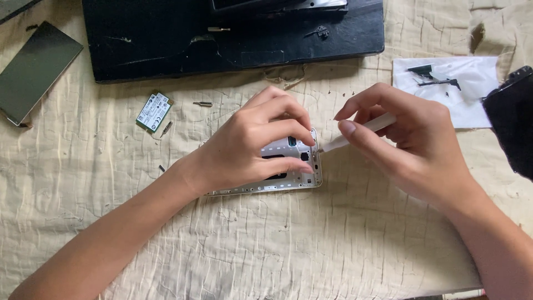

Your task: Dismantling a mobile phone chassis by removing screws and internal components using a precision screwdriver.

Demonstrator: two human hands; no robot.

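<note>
A white opened phone body [302, 176] lies face down on the cream cloth, its inner frame and dark cut-outs showing. My left hand [252, 141] rests over it, fingers pressing its top and right edge. My right hand [408, 139] grips a thin white pry tool [355, 133], whose tip touches the phone's right edge near the upper corner.
A large black slab [166, 44] lies at the back with small parts on it. A dark glass panel [33, 69] sits far left. A small green circuit card [154, 111] and loose screws [202, 104] lie nearby. White paper [461, 89] with black bits and a black object [513, 125] are at right.
</note>
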